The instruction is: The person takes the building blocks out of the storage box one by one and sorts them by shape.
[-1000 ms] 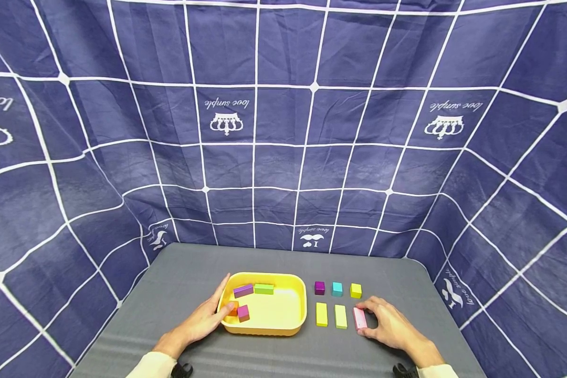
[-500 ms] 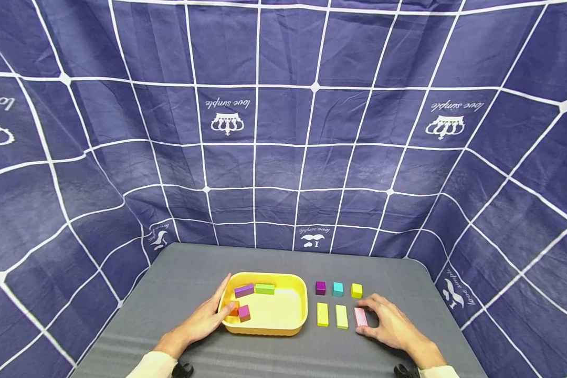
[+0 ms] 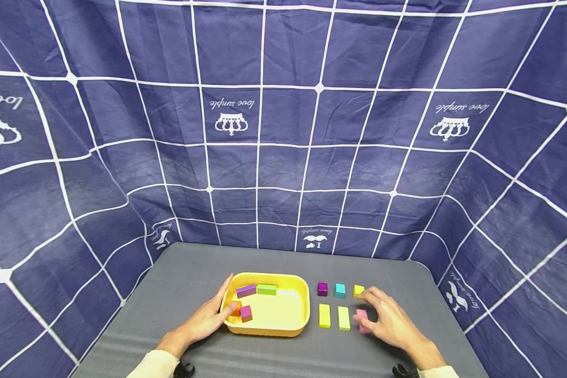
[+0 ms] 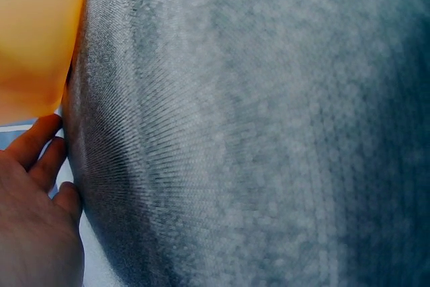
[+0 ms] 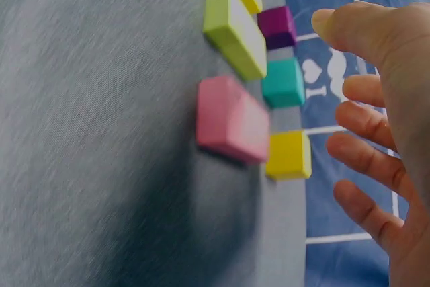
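Spreading fingers over the pink bar (image 3: pixel 361 313)

Head view: the right hand (image 3: pixel 388 321) hangs with thumb and fingers apart, holding nothing, above the pink bar, which lies on the table (image 3: pixel 264 359) at 3 o'clock from the tray (image 3: pixel 283 311). One fingertip overlaps the yellow cube (image 3: pixel 358 289) at the bar's 12 o'clock; closing from so wide a span could knock that cube, and a low thumb could skew the bar. The left hand (image 3: pixel 202 321) grips the tray's 9 o'clock wall, thumb over the rim by the orange block (image 3: pixel 238 308); a tug there could slide the tray and jostle its load.

Left wrist view: fingertips meet the tray near 8 o'clock in frame. The thumb is out of sight, so I cannot tell how firm the hold is; uneven pressure could tip the tray.

Right wrist view: a gap separates the hand, at 3 o'clock, from the pink bar. A misjudged descent could catch the teal cube (image 5: pixel 282 84), at the bar's 2 o'clock.
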`<state>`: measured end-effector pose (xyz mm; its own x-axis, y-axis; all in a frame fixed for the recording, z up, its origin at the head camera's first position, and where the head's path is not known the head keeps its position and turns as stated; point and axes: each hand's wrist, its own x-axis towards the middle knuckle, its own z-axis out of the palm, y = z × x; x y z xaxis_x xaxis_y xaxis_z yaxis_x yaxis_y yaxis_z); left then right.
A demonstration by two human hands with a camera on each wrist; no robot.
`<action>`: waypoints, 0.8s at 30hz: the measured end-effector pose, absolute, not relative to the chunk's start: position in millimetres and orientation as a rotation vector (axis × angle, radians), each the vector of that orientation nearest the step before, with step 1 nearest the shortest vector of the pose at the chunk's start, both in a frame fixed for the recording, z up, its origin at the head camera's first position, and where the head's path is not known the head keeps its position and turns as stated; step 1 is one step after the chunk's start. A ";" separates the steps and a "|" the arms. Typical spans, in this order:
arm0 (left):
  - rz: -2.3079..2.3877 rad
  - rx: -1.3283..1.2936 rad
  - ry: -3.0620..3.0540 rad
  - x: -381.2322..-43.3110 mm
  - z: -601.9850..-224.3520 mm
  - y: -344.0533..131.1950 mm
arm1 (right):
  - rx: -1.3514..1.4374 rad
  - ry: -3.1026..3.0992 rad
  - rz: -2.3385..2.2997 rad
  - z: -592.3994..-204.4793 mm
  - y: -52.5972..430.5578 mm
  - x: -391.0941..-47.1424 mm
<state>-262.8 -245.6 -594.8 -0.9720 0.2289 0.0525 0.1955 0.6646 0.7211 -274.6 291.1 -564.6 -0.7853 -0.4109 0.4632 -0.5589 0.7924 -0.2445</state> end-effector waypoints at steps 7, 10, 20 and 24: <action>1.223 0.363 2.831 -262.3 -595.0 -245.8 | 0.815 -2.542 0.465 -552.3 269.5 -277.8; 1.234 0.369 2.822 -262.6 -595.2 -244.8 | 0.849 -2.532 0.469 -547.2 259.9 -279.6; 1.239 0.366 2.814 -263.1 -595.1 -244.9 | 1.015 -2.524 0.469 -531.0 214.9 -290.0; 1.250 0.364 2.804 -262.7 -595.0 -245.8 | 1.110 -2.522 0.464 -524.1 194.0 -296.0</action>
<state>-262.7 -245.8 -595.0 -0.9711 0.2336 0.0497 0.1931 0.6456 0.7389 -296.0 194.0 -524.1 -0.6341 -0.6391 0.4353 -0.7522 0.6403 -0.1556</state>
